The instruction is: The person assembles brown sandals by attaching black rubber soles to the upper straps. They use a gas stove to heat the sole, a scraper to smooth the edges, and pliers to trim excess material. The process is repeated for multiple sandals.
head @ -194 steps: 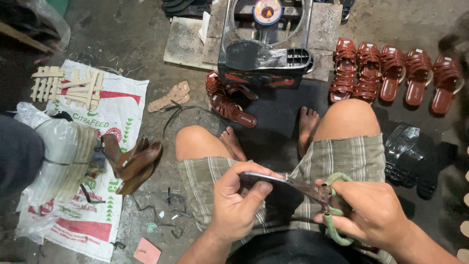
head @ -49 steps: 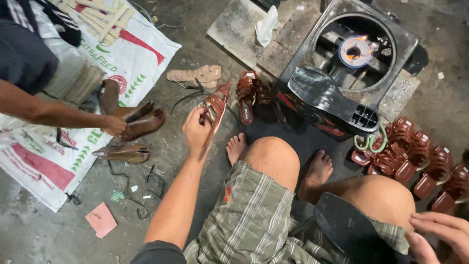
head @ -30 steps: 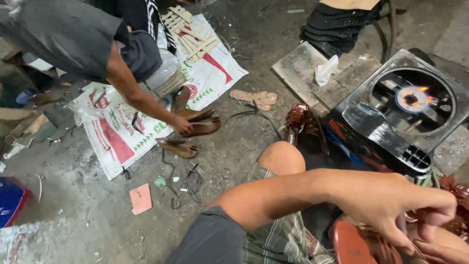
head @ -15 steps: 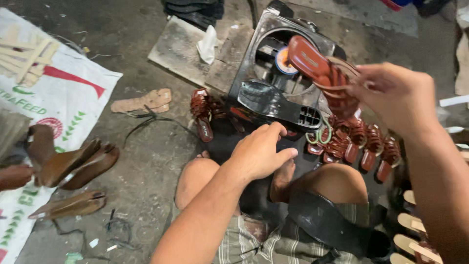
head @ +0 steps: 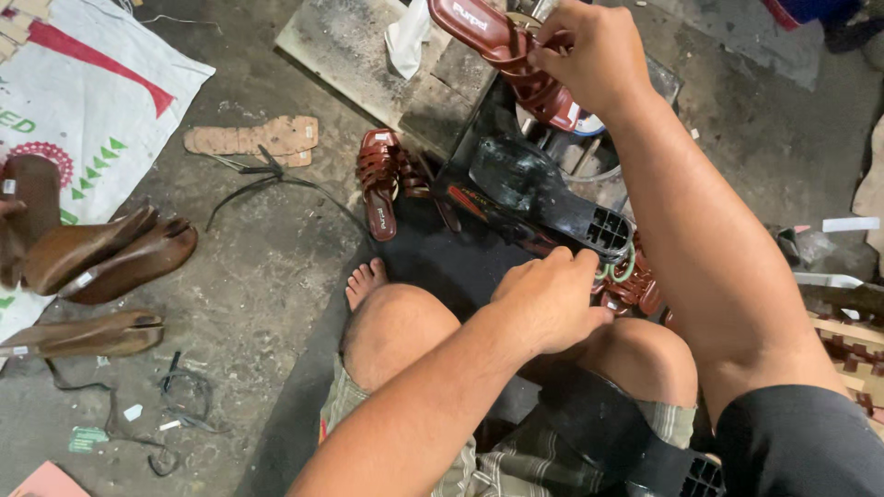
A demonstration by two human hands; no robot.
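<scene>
Overhead, the right hand point(head: 589, 55) grips a reddish-brown sandal point(head: 516, 55) above a black stove point(head: 543, 193). The left hand point(head: 548, 299), loosely curled, touches green-handled scissors point(head: 619, 270).

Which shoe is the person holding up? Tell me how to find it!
Find the black burner stand at the top middle, in front of the person's knees. Just above it, the right hand grips a reddish-brown sandal with woven straps. Unlike the matching sandal on the floor, this one is lifted in the air, tilted.
</scene>
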